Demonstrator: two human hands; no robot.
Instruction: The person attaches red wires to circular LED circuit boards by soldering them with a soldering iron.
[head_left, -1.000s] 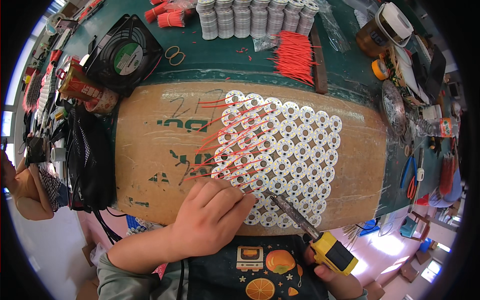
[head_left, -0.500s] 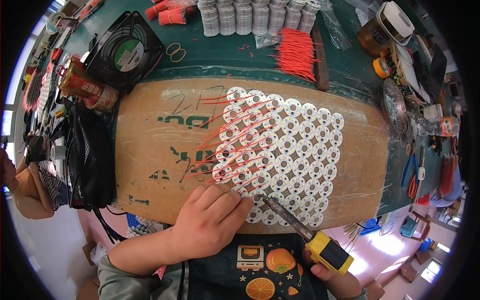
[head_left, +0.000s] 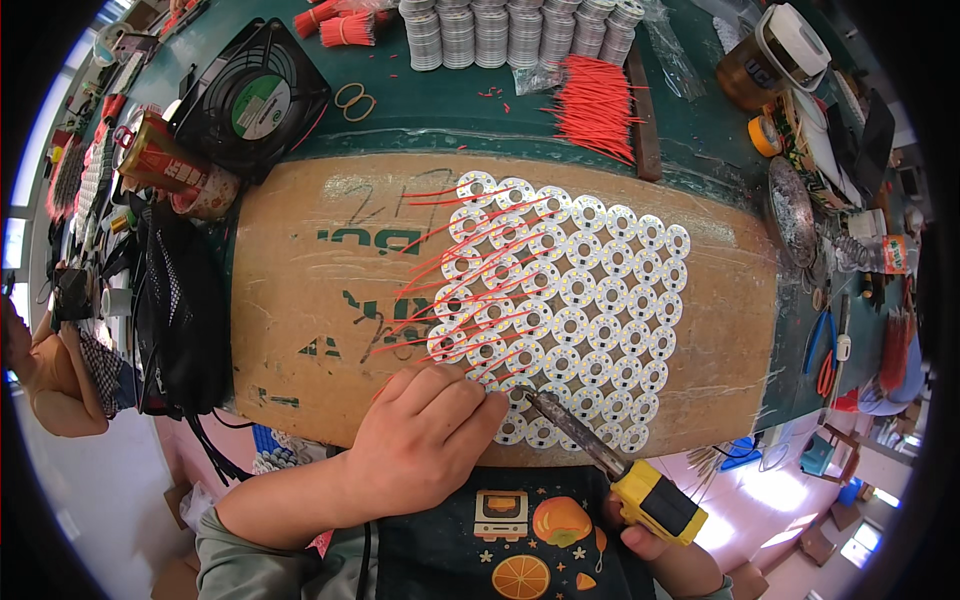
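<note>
Round white LED boards [head_left: 570,327] with centre holes lie in tight rows on a cardboard sheet [head_left: 300,250]. Thin red wires [head_left: 440,262] run leftward from the boards in the left columns. My left hand [head_left: 425,430] rests at the near left edge of the rows, fingers pinched together on a red wire; its end at the board is mostly hidden by the fingertips. In my right hand [head_left: 645,540] is a soldering iron [head_left: 600,460] with a yellow and black handle. Its dark tip meets a board in the near rows, just right of my left fingertips.
Behind the cardboard lie a bundle of red wires [head_left: 595,110], stacked boards [head_left: 490,38] and a wooden strip [head_left: 645,130]. A black fan [head_left: 250,100] and a can [head_left: 165,155] stand at left. At right are a lidded jug [head_left: 765,60], a metal dish [head_left: 790,213] and pliers [head_left: 825,350].
</note>
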